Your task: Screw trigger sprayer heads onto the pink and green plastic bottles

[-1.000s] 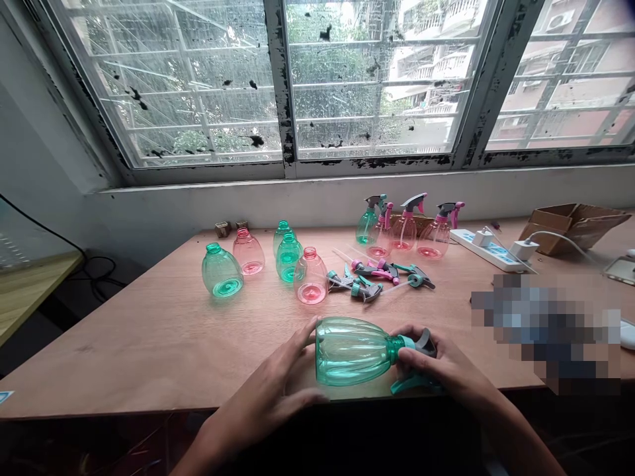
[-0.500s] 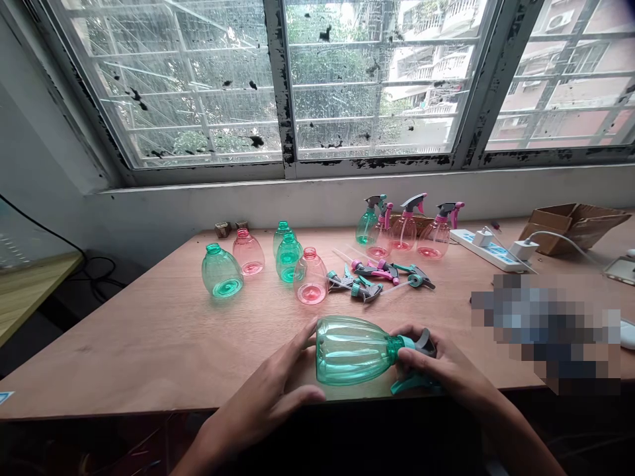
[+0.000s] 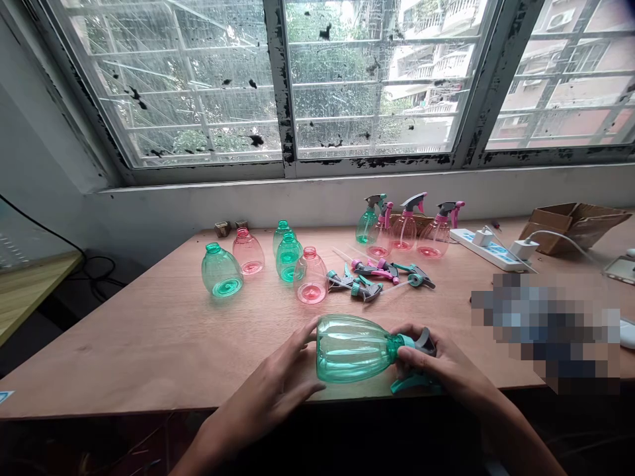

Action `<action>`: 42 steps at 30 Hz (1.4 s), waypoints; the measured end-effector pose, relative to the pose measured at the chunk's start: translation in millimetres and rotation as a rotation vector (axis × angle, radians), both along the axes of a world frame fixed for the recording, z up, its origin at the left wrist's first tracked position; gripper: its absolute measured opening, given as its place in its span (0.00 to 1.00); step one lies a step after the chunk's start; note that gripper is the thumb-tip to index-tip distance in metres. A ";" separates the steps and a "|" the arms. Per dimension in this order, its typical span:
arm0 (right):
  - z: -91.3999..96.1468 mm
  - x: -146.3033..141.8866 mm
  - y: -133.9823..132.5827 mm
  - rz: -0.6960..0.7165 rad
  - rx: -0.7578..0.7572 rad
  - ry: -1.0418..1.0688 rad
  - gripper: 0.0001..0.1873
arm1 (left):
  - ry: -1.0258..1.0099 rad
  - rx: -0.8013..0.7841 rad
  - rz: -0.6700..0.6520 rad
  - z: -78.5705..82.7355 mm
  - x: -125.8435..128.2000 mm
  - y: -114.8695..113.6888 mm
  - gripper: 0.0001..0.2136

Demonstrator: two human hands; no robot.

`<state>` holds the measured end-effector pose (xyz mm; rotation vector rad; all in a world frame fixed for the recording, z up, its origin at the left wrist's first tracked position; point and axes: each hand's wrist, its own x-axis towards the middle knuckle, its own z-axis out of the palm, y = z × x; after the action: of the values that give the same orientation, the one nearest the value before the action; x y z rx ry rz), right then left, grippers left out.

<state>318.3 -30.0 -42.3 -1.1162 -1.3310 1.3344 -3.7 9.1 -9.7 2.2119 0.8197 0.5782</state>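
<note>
A ribbed green translucent spray bottle (image 3: 353,350) lies sideways above the table's front edge, its base to the left. My right hand (image 3: 439,363) is closed round the dark grey and teal spray head (image 3: 423,342) at its neck; the teal trigger (image 3: 414,382) points down. At the other end, my left hand (image 3: 282,370) curves round the base, fingertips at the upper edge and thumb by the lower edge. Beyond the hands stand a pink bottle without a head (image 3: 311,281) and several loose spray heads (image 3: 367,289).
Headless green bottles (image 3: 221,271) and a pink one (image 3: 249,252) stand farther left. Several bottles with heads (image 3: 404,228) stand near the wall. A power strip (image 3: 489,251) and a cardboard box (image 3: 560,228) are on the right. The wooden table's (image 3: 149,357) front edge runs below my hands.
My left thumb has moved up and in, closer to the lower edge of the bottle's base. The bottle's left end has risen slightly. My right hand keeps its place on the spray head.
</note>
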 end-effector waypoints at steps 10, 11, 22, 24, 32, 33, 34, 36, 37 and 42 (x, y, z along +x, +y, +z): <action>2.0 -0.8 0.8 -0.003 -0.009 -0.020 0.21 | 0.003 0.086 0.034 4.9 1.6 -0.8 0.35; 2.3 -1.1 0.8 -0.004 -0.011 -0.019 0.21 | -0.006 0.081 0.033 3.8 1.2 -0.5 0.35; -1.6 -0.5 1.2 0.018 -0.004 -0.012 0.20 | -0.004 0.031 0.035 3.4 -1.2 0.3 0.31; -3.6 0.0 1.3 0.018 -0.004 -0.003 0.21 | 0.004 0.056 0.043 4.2 -0.7 0.3 0.29; -4.7 0.6 1.7 0.025 -0.026 -0.003 0.22 | 0.016 0.099 0.046 0.8 -3.8 -0.9 0.33; -4.7 0.9 1.6 0.024 -0.024 -0.003 0.22 | 0.005 0.111 0.038 0.6 -4.2 -1.1 0.34; -4.7 1.2 1.5 0.022 -0.023 -0.002 0.22 | -0.004 0.125 0.030 0.4 -4.4 -1.3 0.34; -4.3 1.4 1.3 0.019 -0.023 0.002 0.22 | -0.010 0.146 0.022 0.1 -4.3 -1.4 0.36; -3.8 1.2 1.1 0.018 -0.022 0.005 0.22 | -0.006 0.154 0.020 -0.2 -4.0 -1.2 0.37; -0.4 -1.6 0.5 0.035 -0.016 0.035 0.21 | 0.011 0.193 0.023 -2.6 -3.6 0.7 0.37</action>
<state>316.8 -29.4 -42.7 -1.0800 -1.3217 1.3867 -7.3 9.8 -12.2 2.3847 0.8259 0.6816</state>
